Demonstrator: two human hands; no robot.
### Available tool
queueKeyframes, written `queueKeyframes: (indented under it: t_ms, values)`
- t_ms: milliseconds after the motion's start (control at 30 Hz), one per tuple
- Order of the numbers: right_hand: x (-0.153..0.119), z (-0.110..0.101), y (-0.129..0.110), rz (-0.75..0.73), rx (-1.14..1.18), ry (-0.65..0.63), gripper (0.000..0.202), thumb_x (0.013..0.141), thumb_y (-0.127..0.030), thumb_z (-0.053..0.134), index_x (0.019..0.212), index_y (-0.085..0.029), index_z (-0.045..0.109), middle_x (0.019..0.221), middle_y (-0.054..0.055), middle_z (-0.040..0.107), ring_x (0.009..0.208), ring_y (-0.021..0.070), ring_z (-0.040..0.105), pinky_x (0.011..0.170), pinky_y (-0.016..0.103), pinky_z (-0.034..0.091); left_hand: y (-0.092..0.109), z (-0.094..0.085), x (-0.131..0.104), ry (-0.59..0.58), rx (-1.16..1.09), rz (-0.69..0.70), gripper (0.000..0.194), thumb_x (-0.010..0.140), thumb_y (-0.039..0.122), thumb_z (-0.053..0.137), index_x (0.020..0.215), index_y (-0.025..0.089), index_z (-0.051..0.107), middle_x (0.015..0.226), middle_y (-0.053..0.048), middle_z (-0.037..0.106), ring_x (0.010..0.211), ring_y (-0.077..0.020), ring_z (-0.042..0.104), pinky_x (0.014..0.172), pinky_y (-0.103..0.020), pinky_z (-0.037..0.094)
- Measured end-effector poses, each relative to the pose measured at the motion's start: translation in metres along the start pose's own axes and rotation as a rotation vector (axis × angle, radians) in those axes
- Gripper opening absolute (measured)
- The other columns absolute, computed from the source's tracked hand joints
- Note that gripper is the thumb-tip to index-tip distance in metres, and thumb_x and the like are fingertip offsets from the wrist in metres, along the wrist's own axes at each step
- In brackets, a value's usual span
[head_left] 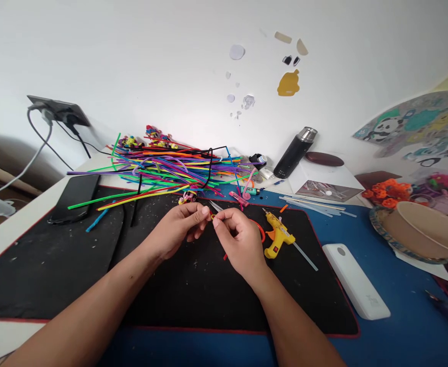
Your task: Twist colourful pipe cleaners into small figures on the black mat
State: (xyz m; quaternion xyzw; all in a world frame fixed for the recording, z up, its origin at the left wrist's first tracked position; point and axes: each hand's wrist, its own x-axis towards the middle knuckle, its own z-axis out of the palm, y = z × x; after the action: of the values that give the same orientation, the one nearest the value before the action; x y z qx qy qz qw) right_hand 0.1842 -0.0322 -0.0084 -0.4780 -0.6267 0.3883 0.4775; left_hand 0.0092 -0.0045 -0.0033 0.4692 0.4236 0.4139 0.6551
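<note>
Over the black mat (162, 300), my left hand (181, 227) and my right hand (241, 237) meet almost fingertip to fingertip. Both pinch a small yellow piece of pipe cleaner (212, 216), mostly covered by the fingers. Partly under my right hand lie scissors, their blade tips (216, 206) showing beyond the fingers and a red-orange handle (262, 230) to the right. A yellow glue gun (280, 235) with a clear stick in it rests right of that hand. Just beyond my left fingers sits a small pink, black and yellow pipe-cleaner figure (188, 197).
A heap of colourful pipe cleaners (170, 168) spreads along the wall. A black phone (74, 199) lies left, a white power bank (356, 280) right. At the back stand a black flask (294, 153) and loose glue sticks (319, 205). A beige bowl (430, 229) is far right.
</note>
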Motion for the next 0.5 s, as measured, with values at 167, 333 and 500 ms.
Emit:
queueKeyframes:
  t_ms: [167,333,500]
  values:
    - [0.0021,-0.0014,0.0039,0.127,0.211,-0.023,0.023,0.094,-0.044,0.066,0.091,-0.021,0.065,0.056,-0.008,0.043,0.045,0.0094,0.036,0.043,0.023,0.029,0.0065,0.0,-0.0032,0.056,0.155,0.154,0.04,0.08,0.053,0.084,0.095,0.017,0.075,0.074,0.0,0.064,0.059,-0.0117,0.049,0.053,-0.024,0.037]
    - [0.0046,-0.0022,0.005,0.212,0.374,-0.042,0.031,0.09,-0.051,0.072,0.09,-0.021,0.064,0.055,-0.009,0.042,0.043,0.0084,0.034,0.04,0.023,0.028,0.0092,0.0024,-0.0063,0.023,0.3,0.23,0.033,0.085,0.05,0.08,0.084,0.017,0.075,0.073,-0.001,0.064,0.066,-0.0146,0.051,0.061,-0.026,0.04]
    - [0.0053,-0.0025,0.0048,0.214,0.383,-0.062,0.034,0.089,-0.054,0.074,0.09,-0.021,0.063,0.055,-0.009,0.043,0.043,0.0084,0.034,0.04,0.023,0.028,0.0111,0.0039,-0.0081,0.024,0.36,0.236,0.036,0.084,0.054,0.079,0.081,0.018,0.073,0.074,-0.002,0.065,0.067,-0.0153,0.053,0.062,-0.026,0.042]
